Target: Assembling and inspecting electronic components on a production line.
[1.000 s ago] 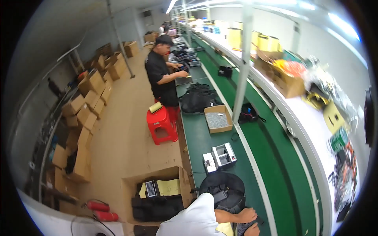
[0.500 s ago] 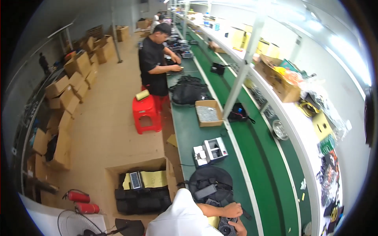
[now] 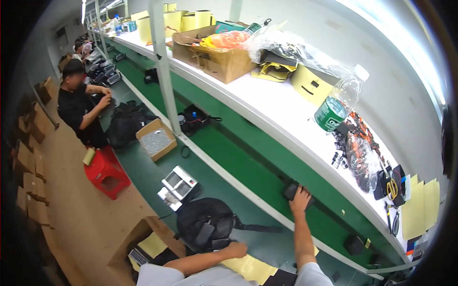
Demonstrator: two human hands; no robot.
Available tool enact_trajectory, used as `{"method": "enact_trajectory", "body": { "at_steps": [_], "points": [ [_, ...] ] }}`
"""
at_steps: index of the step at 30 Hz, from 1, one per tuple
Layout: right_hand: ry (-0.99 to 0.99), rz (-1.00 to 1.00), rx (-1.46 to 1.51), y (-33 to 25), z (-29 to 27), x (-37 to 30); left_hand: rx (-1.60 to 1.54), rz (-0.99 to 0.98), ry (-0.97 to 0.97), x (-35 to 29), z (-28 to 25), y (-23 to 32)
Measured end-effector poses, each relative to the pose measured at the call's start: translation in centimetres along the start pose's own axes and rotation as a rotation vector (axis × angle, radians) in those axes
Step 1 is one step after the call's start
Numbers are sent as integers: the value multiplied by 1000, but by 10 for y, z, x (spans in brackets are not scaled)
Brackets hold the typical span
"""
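Observation:
My right hand point(image 3: 300, 200) reaches out over the green conveyor belt, its fingers wrapped round a small black boxy device point(image 3: 290, 190). My left hand point(image 3: 236, 249) is closed above the worktable, beside a round black bag point(image 3: 202, 219); what its fingers hold, if anything, is hidden. A dark flat piece point(image 3: 220, 244) lies against the bag next to that hand. On the bag rests a grey-black rectangular block point(image 3: 205, 233). Yellow sheet material point(image 3: 248, 268) is spread under my left wrist and toward the table's front.
Beyond the bag stand a white-and-grey device point(image 3: 179, 183) and an open carton point(image 3: 156, 139). A white shelf point(image 3: 267, 105) with a metal post point(image 3: 164, 71) runs above the belt, carrying a plastic bottle point(image 3: 336, 102). A co-worker point(image 3: 78, 105) stands at the far left by a red stool point(image 3: 106, 174).
My hands, together on a dark device with a round lens before, are now apart. The right one has moved out over the belt; the left is near the bag. The view has swung right.

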State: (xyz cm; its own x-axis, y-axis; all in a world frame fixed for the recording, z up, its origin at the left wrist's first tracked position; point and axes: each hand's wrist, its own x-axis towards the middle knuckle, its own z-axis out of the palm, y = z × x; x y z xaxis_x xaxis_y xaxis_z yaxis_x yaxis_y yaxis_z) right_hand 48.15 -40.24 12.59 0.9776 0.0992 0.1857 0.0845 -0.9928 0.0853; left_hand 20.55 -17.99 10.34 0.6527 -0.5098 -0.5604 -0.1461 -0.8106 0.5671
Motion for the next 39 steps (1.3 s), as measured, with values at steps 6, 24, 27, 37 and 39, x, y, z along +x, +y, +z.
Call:
{"method": "enact_trajectory", "body": {
  "at_steps": [6, 24, 27, 37, 39],
  "points": [
    [109, -23, 68, -23, 24, -61, 157, 94, 50, 17, 51, -3],
    [-14, 448, 498, -41, -62, -424, 345, -23, 81, 28, 62, 10],
    [-2, 497, 435, -48, -60, -480, 385, 10, 29, 24, 55, 13],
    [-85, 1097, 627, 5, -38, -437, 449, -13, 24, 23, 54, 32],
    [-133, 1070, 560, 13, -35, -434, 432, -4, 29, 20, 59, 32]
  ]
}}
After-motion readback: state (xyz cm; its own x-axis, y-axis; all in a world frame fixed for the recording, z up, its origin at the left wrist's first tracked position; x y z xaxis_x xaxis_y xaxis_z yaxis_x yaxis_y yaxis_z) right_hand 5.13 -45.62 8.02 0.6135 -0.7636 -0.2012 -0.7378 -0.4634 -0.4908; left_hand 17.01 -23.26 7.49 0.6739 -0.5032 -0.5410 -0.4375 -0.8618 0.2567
